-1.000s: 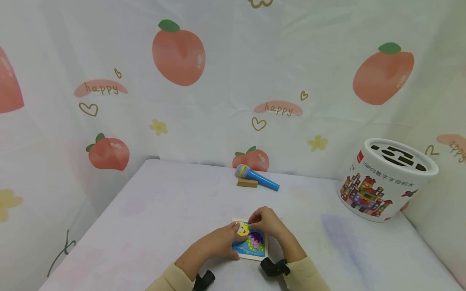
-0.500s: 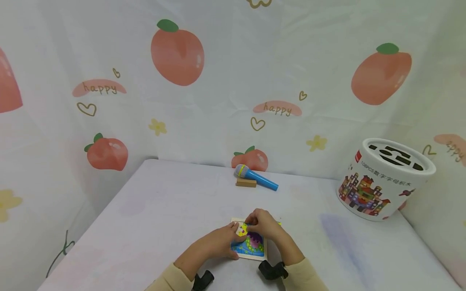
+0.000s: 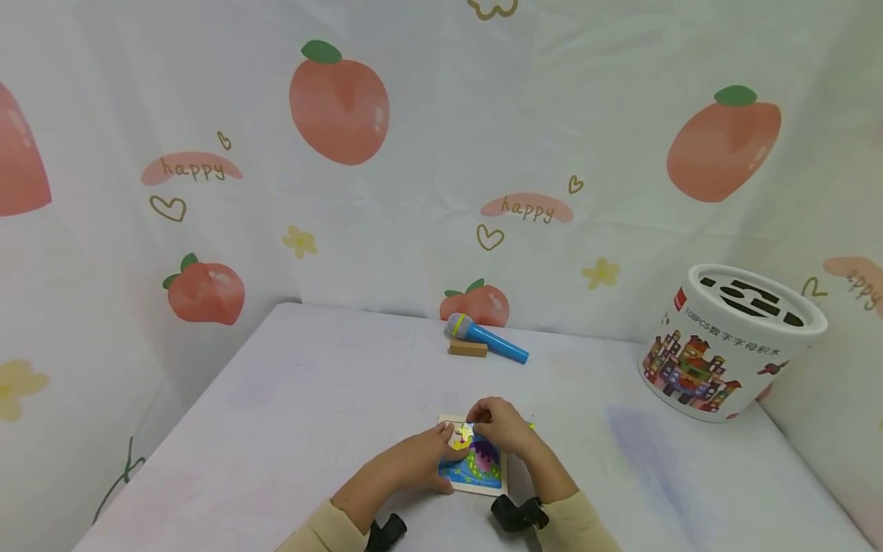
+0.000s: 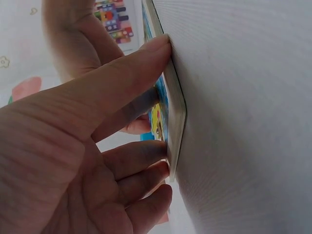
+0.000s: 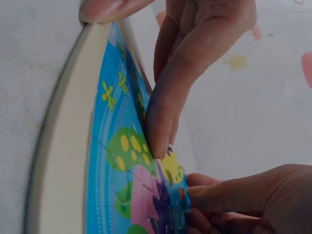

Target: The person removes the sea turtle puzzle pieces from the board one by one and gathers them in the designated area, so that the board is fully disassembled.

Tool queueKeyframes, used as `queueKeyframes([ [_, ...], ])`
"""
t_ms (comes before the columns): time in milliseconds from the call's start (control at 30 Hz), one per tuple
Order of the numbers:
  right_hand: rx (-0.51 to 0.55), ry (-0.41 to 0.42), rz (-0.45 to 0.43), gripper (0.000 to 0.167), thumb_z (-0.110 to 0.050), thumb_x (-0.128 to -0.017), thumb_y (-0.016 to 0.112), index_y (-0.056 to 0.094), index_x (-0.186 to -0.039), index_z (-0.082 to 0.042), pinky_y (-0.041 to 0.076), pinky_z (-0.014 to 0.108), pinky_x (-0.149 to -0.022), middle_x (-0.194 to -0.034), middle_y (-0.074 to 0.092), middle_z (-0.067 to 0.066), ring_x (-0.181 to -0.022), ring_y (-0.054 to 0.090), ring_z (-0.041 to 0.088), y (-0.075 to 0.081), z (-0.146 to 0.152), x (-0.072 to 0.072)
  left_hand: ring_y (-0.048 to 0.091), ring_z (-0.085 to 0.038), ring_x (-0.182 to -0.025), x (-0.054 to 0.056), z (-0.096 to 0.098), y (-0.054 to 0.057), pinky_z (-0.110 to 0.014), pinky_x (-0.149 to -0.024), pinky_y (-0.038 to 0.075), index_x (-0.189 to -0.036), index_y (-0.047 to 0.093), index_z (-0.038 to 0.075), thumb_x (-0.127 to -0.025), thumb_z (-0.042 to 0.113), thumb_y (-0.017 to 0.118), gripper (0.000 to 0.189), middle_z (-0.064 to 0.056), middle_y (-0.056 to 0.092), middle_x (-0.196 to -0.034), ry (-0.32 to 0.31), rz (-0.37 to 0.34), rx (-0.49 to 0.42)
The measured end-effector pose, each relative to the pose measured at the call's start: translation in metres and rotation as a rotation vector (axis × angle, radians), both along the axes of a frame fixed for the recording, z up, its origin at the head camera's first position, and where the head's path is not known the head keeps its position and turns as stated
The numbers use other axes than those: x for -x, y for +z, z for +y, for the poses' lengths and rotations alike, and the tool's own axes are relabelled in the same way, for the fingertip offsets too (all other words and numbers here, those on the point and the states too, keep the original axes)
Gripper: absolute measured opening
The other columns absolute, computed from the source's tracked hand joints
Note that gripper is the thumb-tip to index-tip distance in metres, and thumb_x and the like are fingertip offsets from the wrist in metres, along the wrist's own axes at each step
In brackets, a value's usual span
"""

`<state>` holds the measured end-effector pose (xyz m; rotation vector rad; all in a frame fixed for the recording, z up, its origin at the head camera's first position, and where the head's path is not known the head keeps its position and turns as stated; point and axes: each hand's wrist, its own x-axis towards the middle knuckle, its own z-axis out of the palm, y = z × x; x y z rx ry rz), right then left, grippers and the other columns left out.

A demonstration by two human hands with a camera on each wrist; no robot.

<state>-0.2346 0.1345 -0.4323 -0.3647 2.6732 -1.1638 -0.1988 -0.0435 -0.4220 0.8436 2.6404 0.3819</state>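
Observation:
A small jigsaw puzzle [image 3: 486,463] in a pale wooden frame lies on the table, with a blue, purple, pink and yellow picture. My left hand [image 3: 417,460] holds its left side, thumb on the near edge of the frame [image 4: 176,119] and other fingers toward the far side. In the right wrist view, a left finger presses on the picture. Over the far part of the puzzle, my right hand [image 3: 507,429] pinches a blue puzzle piece [image 5: 181,195] with an orange mark. That piece sits tilted against its neighbours; my right fingers hide much of it in the head view.
A yellow-green bit [image 3: 530,425] peeks out just right of my right hand. Farther back lie a blue toy microphone [image 3: 493,340] and a brown wooden block [image 3: 467,349]. A large white bucket [image 3: 731,345] stands at the right, near the printed cloth backdrop [image 3: 414,192].
My right hand has shifted slightly left over the puzzle, uncovering the yellow-green bit to its right. A bright glare now shows on the yellow part of the picture. My left hand stays put.

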Motion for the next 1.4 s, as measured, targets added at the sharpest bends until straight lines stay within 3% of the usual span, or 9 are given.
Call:
queueKeyframes([
  [233, 0.068, 0.002, -0.037, 0.009, -0.002, -0.082, 0.065, 0.069, -0.091, -0.001, 0.052, 0.029, -0.072, -0.081, 0.063, 0.003, -0.075, 0.054, 0.013, -0.001, 0.007, 0.006, 0.036, -0.028, -0.136, 0.0, 0.001, 0.0, -0.042, -0.105, 0.04, -0.129, 0.056, 0.031, -0.077, 0.037, 0.074, 0.055, -0.012, 0.039, -0.147, -0.001, 0.001, 0.011],
  [433, 0.08, -0.034, -0.078, 0.012, -0.01, -0.079, 0.073, 0.07, -0.086, -0.002, 0.048, 0.023, -0.065, -0.076, 0.062, 0.002, -0.07, 0.051, 0.012, -0.003, 0.012, 0.008, 0.036, -0.028, -0.137, 0.001, 0.001, 0.0, -0.042, -0.105, 0.04, -0.129, 0.056, 0.032, -0.077, 0.038, 0.074, 0.055, -0.012, 0.039, -0.147, -0.001, -0.007, 0.018],
  [767, 0.141, 0.011, -0.13, 0.011, -0.009, -0.083, 0.068, 0.067, -0.09, 0.0, 0.051, 0.023, -0.061, -0.075, 0.063, 0.003, -0.066, 0.052, 0.012, 0.0, 0.016, 0.01, 0.035, -0.027, -0.137, 0.0, 0.001, 0.002, -0.042, -0.106, 0.039, -0.129, 0.056, 0.032, -0.078, 0.038, 0.073, 0.055, -0.011, 0.039, -0.147, 0.008, -0.022, 0.027],
  [1200, 0.15, -0.148, -0.136, 0.012, -0.007, -0.085, 0.064, 0.066, -0.094, 0.001, 0.056, 0.026, -0.066, -0.081, 0.064, 0.007, -0.068, 0.057, 0.013, 0.006, 0.054, 0.011, 0.033, -0.026, -0.139, -0.001, 0.003, -0.001, -0.042, -0.107, 0.037, -0.13, 0.055, 0.034, -0.078, 0.038, 0.073, 0.055, -0.011, 0.038, -0.148, 0.036, -0.039, 0.02],
  [1400, 0.155, -0.165, -0.136, 0.015, -0.006, -0.084, 0.066, 0.065, -0.095, 0.004, 0.058, 0.029, -0.069, -0.083, 0.064, 0.007, -0.072, 0.059, 0.013, 0.007, 0.078, 0.006, 0.031, -0.026, -0.139, -0.003, 0.003, 0.001, -0.042, -0.108, 0.036, -0.13, 0.054, 0.034, -0.078, 0.037, 0.073, 0.055, -0.011, 0.036, -0.149, 0.041, -0.038, 0.018],
])
